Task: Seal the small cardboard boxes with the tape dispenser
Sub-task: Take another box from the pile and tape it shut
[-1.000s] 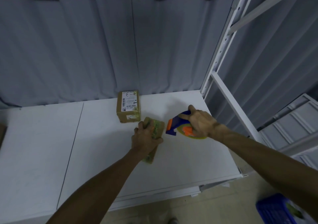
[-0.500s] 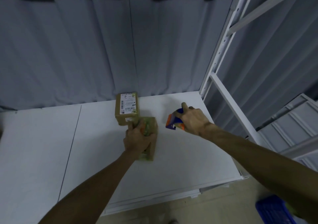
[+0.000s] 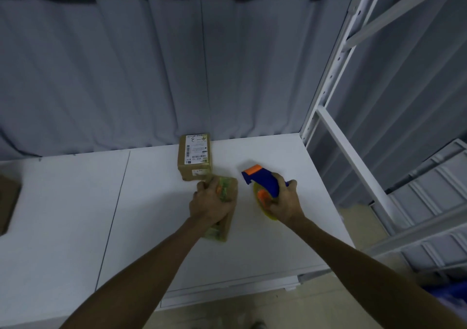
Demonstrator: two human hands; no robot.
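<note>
My left hand grips a small cardboard box wrapped in yellowish tape, covering most of its top; the box lies on the white shelf. My right hand holds a blue and orange tape dispenser with a yellow tape roll, just right of that box and apart from it. A second small cardboard box with a white shipping label stands on the shelf directly behind my left hand, close to the taped box.
A grey curtain hangs behind the shelf. A white rack upright stands at the right. Part of a brown box shows at the left edge. A blue bin sits on the floor at lower right.
My left hand has slid the taped box left and back, up beside the labelled box. My right hand has turned the dispenser so its orange nose points up and away.
</note>
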